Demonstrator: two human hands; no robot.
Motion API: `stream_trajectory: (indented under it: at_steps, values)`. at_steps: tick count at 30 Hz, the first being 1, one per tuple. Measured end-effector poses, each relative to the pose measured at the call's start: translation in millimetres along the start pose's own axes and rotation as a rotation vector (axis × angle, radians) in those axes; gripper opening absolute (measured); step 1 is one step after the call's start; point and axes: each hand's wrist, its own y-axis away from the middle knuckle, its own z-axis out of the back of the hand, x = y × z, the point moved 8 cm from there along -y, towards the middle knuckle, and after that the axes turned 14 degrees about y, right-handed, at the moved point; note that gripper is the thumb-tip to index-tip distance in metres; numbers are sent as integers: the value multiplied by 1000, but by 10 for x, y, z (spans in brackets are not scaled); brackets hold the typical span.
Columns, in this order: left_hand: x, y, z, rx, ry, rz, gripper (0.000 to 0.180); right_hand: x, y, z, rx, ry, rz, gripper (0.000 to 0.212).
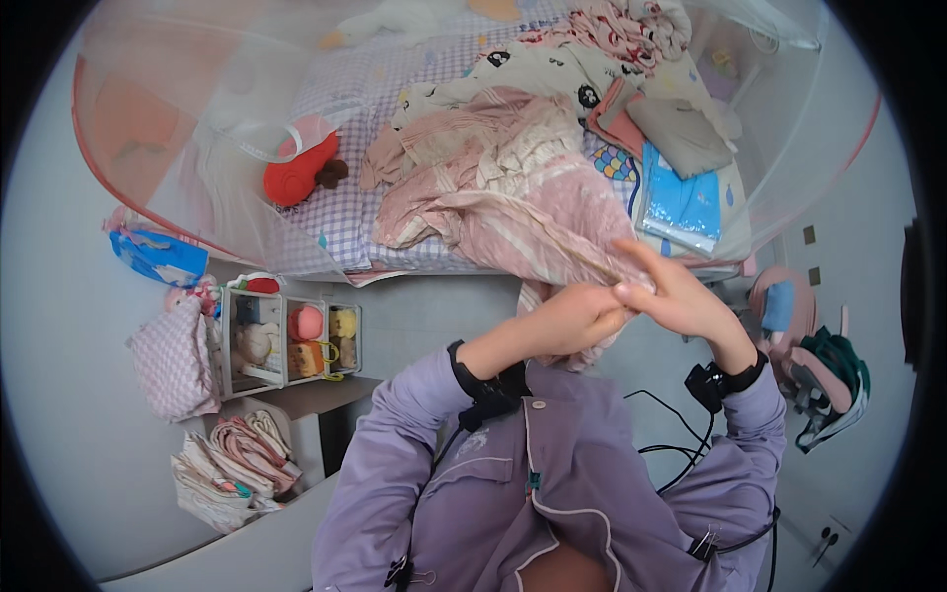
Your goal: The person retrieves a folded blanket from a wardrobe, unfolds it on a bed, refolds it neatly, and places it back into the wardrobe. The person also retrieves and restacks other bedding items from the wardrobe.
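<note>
A rumpled pink cloth [543, 212] with pale stripes, perhaps a garment, spreads over the bed and hangs past its front edge toward my body. My left hand [589, 310] is closed on the near end of this cloth, knuckles up. My right hand [668, 292] meets it from the right, its thumb near the left fingertips. The right fingers lie around the cloth's edge, and their undersides are partly hidden. Below both hands a fold of the cloth [592, 355] dangles in front of my jacket.
A checked bed [345, 232] under a mesh canopy [197, 128] bears a red plush toy [301, 170], a grey folded cloth [681, 133] and a blue plastic package [681, 202]. At left stand a toy rack [286, 340] and folded clothes [237, 469]. Black cables [691, 459] hang near my right arm.
</note>
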Motion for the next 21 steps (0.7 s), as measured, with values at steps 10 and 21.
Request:
stream_trajectory:
  at_steps: [10,21]
  values:
    - [426,180,-420,47,161,-150,18,-790,-319,-895,799,603,-214,46]
    - [724,287,-44,-337,78,-121,29,-455,40,476,-27,-117,-252,9]
